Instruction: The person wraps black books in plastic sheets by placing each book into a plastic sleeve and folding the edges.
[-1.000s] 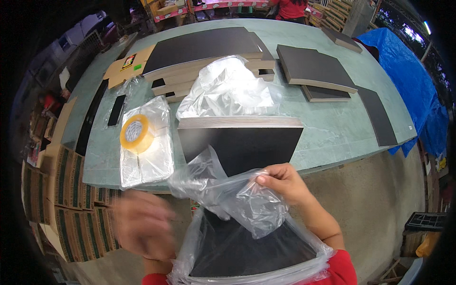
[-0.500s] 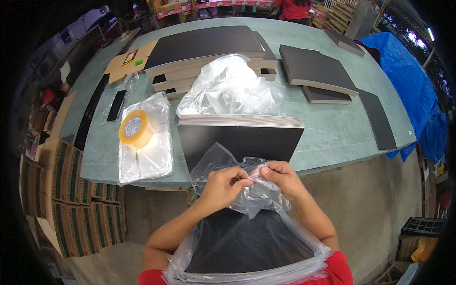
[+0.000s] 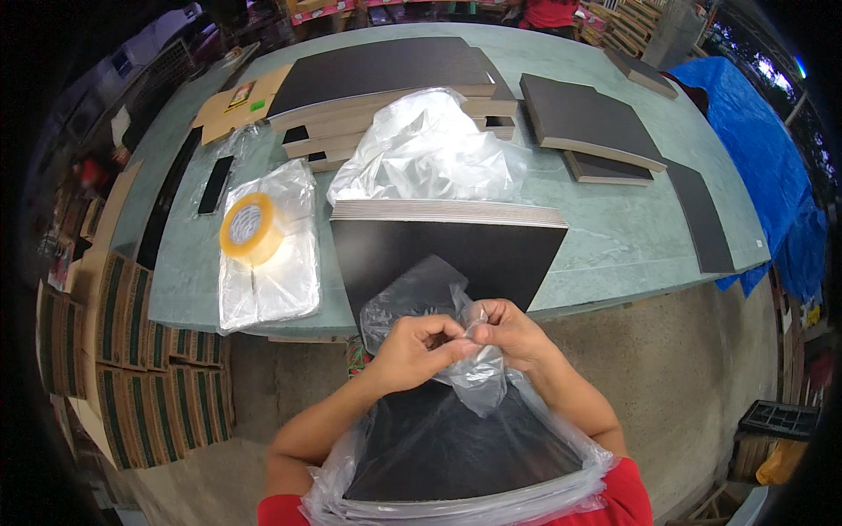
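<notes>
My left hand [image 3: 421, 352] and my right hand [image 3: 509, 333] meet in front of me, both closed on a thin clear plastic bag [image 3: 482, 377]. Its gathered film is bunched between my fingers, and a loose flap rises to the left. Against my body rests a pile of black boards [image 3: 465, 447] wrapped in clear plastic. Just beyond my hands, a stack of black boards [image 3: 447, 254] stands on edge at the table's front, its pale layered edges facing up. Behind that stack lies a crumpled heap of clear plastic [image 3: 430, 153].
The green table [image 3: 614, 254] carries a roll of clear tape [image 3: 252, 230] on flat plastic bags [image 3: 281, 302], a black phone [image 3: 215, 185] and stacked dark boards [image 3: 386, 70]. More boards [image 3: 592, 118] lie to the right. Bundled cardboard [image 3: 162, 386] stands lower left; a blue tarp [image 3: 745, 140] hangs right.
My hands have drawn the bunched film tighter, and my right hand has shifted slightly left. The film's loose flap has moved a little to the right.
</notes>
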The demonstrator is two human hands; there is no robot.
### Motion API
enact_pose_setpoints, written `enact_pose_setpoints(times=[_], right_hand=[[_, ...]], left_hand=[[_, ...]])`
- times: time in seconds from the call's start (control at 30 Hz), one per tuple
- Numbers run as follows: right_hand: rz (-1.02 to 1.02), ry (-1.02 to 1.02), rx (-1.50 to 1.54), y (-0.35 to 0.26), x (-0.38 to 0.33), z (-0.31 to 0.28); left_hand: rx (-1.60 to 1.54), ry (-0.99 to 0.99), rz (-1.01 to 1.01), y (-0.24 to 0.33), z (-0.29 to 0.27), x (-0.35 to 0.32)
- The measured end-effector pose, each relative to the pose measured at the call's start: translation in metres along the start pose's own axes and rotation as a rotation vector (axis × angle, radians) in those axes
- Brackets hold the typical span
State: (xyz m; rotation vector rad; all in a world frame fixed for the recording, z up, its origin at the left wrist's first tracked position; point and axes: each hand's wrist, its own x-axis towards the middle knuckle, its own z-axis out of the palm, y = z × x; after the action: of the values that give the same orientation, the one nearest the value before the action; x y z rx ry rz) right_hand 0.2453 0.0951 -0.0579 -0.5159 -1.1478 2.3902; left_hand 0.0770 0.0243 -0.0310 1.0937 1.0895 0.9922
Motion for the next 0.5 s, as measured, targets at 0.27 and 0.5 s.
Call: enact_pose_setpoints(times=[0.27, 0.5], right_hand=[[-0.056, -0.008, -0.014, -0.012, -0.01, -0.017], [-0.506, 0.276, -0.66, -0.054, 0.002, 0.025]], left_hand=[[0.161, 0.631, 0.091, 0.006, -0.109, -0.056], [0.493, 0.328, 0.226, 0.043, -0.05, -0.033]])
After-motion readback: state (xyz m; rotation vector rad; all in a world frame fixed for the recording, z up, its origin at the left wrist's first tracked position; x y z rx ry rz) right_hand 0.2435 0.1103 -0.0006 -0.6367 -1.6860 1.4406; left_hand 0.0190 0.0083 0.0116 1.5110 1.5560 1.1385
